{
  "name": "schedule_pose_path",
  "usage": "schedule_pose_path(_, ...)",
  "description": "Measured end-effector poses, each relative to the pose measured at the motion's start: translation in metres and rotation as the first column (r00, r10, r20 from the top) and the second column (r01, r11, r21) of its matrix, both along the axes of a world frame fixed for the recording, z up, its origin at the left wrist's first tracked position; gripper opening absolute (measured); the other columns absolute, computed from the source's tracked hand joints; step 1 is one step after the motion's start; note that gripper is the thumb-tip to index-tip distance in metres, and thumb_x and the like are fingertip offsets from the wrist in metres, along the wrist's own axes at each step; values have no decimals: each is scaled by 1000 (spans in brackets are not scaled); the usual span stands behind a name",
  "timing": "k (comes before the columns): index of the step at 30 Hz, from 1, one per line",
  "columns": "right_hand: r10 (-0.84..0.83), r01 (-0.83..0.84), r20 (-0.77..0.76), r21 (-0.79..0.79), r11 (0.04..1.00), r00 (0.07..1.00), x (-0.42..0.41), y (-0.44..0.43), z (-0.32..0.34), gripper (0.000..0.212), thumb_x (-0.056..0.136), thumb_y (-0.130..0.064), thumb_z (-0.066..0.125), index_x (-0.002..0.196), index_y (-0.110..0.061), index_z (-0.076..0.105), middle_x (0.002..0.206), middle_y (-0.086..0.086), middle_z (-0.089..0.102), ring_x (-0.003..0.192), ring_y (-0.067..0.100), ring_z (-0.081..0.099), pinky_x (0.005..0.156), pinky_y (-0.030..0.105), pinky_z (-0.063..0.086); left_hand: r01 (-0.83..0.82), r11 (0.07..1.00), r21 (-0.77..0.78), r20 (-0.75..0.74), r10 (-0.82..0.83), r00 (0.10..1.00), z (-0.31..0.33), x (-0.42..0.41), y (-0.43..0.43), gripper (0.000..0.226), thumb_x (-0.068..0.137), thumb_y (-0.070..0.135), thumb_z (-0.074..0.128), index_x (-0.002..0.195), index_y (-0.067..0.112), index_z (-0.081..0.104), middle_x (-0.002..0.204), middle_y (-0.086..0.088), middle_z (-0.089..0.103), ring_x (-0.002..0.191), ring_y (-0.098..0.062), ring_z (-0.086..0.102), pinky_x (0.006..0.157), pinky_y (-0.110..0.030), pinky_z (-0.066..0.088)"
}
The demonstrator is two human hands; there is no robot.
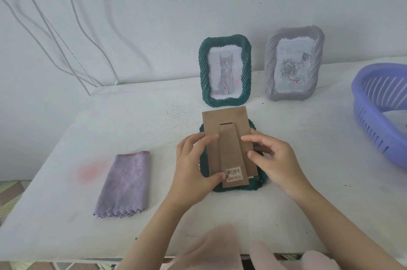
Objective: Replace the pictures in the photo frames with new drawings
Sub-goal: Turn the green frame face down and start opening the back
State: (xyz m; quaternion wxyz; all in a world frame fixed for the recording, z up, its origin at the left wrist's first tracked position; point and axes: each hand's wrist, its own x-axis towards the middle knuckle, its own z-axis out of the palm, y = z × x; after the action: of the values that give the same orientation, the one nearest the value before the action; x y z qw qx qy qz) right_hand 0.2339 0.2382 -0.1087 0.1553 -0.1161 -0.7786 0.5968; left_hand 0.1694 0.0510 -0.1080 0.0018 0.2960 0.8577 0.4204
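Green frame (255, 187): lies face down on the table (66, 181), near the front edge and just in front of the person, between the two hands.
Backing board (226, 116): brown card, lying on the back of the green frame; its far edge reaches past the frame's far rim, and the frame's near rim shows below it.
Stand (230, 150): a brown card leg, flat down the middle of the backing board, with a barcode sticker (234, 174) at its near end.
Left hand (193, 168): at the board's left edge, fingers curled over that edge onto the card and the thumb tip down by the sticker, so it holds the board's left side.
Right hand (275, 159): at the right side; forefinger and thumb tips rest on the board's face and the other fingers curl down by the frame's right rim. I cannot tell whether they clasp it.
Cat frame (203, 71): a second green frame, upright, just behind the board, holding a cat drawing.
Grey frame (269, 67): upright to the right of the cat frame, holding a rose drawing.
Basket (361, 102): purple and slatted, at the table's right end, well apart from the hands.
Cloth (125, 183): purple and folded, to the left of the left hand and not touching it.
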Motion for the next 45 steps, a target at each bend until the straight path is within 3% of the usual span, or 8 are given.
schedule_pose_path(7, 47, -45, -57, 22, 999, 997, 1, -4, 0, 46, 79, 10, 59, 94, -32, 69, 125, -22, 50, 122, -13, 41, 98, 4, 31, -28, 995, 97, 136, 15, 991, 8, -1, 4, 56, 66, 12, 79, 104, 47, 56, 113, 20, 49, 108, 5, 40, 86, -4, 31)
schedule_pose_path(13, 25, -23, -45, 44, 999, 999, 1, -3, -5, 38, 82, 0, 62, 94, -35, 69, 121, -21, 55, 119, -11, 46, 101, 11, 35, -109, 935, 337, 481, -72, 874, 25, -7, 9, 43, 72, -12, 69, 100, 20, 65, 85, -6, 67, 63, -5, 64, 60, -20, 52)
schedule_pose_path(17, -72, 82, -52, 236, 968, 996, 1, 2, -13, 33, 85, -7, 60, 93, -38, 67, 117, -24, 55, 115, -11, 42, 96, 3, 25, -193, 906, 376, 528, -38, 849, 29, -25, -3, 49, 64, -5, 71, 100, 27, 66, 90, -12, 70, 75, -18, 67, 71, -35, 57)
schedule_pose_path(26, -126, 84, 57, 470, 879, 990, -4, 4, -20, 26, 78, -10, 68, 99, -24, 71, 125, -1, 58, 118, 20, 47, 99, 25, 26, -291, 916, 276, 539, 103, 836, 36, -66, -61, 50, 66, -14, 67, 101, 22, 63, 100, -12, 66, 70, -8, 68, 63, -20, 55)
schedule_pose_path(32, -148, 113, 34, 484, 867, 988, -3, 2, -21, 27, 77, -10, 68, 100, -24, 70, 124, -6, 56, 116, 17, 44, 97, 24, 26, -329, 944, 38, 443, 279, 852, 27, -83, -78, 48, 77, -11, 61, 116, 17, 58, 113, -11, 62, 85, -15, 61, 72, -23, 49)
schedule_pose_path(35, -133, 103, 17, 531, 841, 991, -2, 2, -20, 29, 78, -11, 66, 101, -26, 70, 116, -11, 60, 111, 16, 48, 97, 25, 29, -289, 940, -183, 263, 330, 907, 18, -86, -80, 50, 76, 0, 65, 121, 22, 57, 132, -10, 53, 117, -20, 50, 95, -31, 40)
schedule_pose_path(38, -124, 101, 0, 582, 807, 992, -2, 1, -19, 27, 78, -24, 56, 101, -28, 70, 111, -9, 65, 106, 18, 55, 98, 37, 38, -250, 919, -305, 137, 302, 943, 12, -85, -79, 54, 76, 8, 66, 122, 33, 56, 147, -7, 35, 139, -18, 23, 110, -36, 24)
schedule_pose_path(45, -164, 77, 31, 786, 613, 986, 0, -6, -13, 45, 69, -63, 49, 102, -36, 66, 103, -16, 67, 97, 16, 56, 89, 30, 20, -176, 935, -309, 183, 240, 953, 6, -79, -82, 44, 83, 20, 63, 106, 56, 54, 148, 1, 37, 143, -20, 14, 112, -45, 26)
